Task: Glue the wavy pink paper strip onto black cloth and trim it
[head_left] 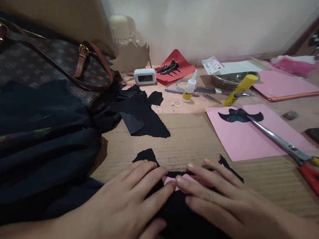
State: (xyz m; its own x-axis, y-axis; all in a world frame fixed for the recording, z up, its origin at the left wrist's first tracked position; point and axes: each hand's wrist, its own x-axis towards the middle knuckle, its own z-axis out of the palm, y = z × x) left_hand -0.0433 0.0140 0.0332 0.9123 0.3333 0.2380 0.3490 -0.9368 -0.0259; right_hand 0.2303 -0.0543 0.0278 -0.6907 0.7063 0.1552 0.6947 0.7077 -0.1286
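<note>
Both my hands lie flat, side by side, over a small pink paper piece (189, 178) on black fabric (186, 218). My left hand (137, 199) has its fingers stretched out and presses the left part of the pink piece. On the right part rest the outspread fingers of my right hand (222, 194). Much of the pink shape is hidden under the fingers, so I cannot tell its outline. Corners of the black fabric stick out beyond each hand on the cardboard (118, 153).
Scissors (292, 148) with red and yellow handles lie at right across a pink sheet (243, 143) and a black moustache-shaped cutout (236, 116). Behind stand a glue bottle (189, 87), a yellow glue tube (239, 90) and a digital clock (145, 76). Black fabric scraps (145, 111) and a handbag (63, 64) lie left.
</note>
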